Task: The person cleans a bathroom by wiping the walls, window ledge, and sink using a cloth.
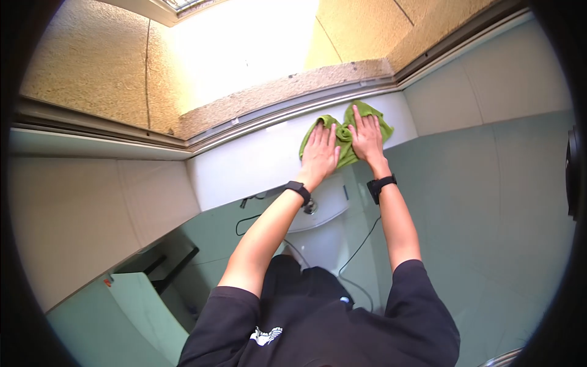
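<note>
A green cloth (pixel 344 136) lies bunched on the white window sill (pixel 244 159), toward its right end. My left hand (pixel 320 150) rests flat on the left part of the cloth, fingers stretched forward. On the cloth's right part lies my right hand (pixel 367 137), palm down with its fingers extended. A twisted fold of the cloth shows between the two hands. Both wrists wear black bands.
Beyond the sill runs the window frame track (pixel 287 109), with a rough outer ledge behind it. Below the sill are a white basin (pixel 330 205) and dark cables (pixel 354 254). Tiled walls (pixel 452 92) flank the opening. A partly open cabinet door (pixel 143 306) stands at lower left.
</note>
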The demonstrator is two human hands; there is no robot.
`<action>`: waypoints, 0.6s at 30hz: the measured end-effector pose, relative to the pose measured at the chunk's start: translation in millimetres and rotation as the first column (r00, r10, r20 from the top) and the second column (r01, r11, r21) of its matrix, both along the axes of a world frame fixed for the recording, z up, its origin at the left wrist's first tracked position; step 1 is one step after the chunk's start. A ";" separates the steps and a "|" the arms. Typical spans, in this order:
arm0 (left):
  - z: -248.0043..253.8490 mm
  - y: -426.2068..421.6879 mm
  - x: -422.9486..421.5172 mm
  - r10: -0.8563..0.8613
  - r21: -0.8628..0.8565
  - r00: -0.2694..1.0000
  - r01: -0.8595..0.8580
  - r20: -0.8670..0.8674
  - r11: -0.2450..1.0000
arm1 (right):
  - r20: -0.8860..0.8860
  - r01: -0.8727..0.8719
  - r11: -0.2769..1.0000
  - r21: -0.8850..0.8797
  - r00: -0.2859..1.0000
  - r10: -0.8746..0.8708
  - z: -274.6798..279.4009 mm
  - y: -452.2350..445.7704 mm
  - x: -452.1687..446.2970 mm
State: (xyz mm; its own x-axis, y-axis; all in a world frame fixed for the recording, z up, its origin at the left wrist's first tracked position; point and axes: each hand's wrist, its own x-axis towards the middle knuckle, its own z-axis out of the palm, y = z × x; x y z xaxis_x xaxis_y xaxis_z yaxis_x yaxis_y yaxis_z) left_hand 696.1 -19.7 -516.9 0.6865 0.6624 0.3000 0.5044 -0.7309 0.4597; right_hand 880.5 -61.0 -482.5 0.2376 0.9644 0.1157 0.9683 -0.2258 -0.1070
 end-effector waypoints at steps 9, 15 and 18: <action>2.0 7.7 151.5 -0.085 0.076 0.988 0.076 0.129 0.994 | 0.190 0.113 0.982 0.150 0.972 -0.140 -12.8 1.8 137.0; 4.3 9.0 166.9 -0.069 0.006 0.987 0.068 0.143 0.998 | 0.137 0.099 0.982 0.164 0.983 -0.122 -16.7 1.9 146.9; 6.8 8.0 171.6 -0.043 0.025 0.998 0.042 0.037 0.999 | 0.114 0.050 0.978 0.203 0.991 -0.074 -21.6 2.6 154.4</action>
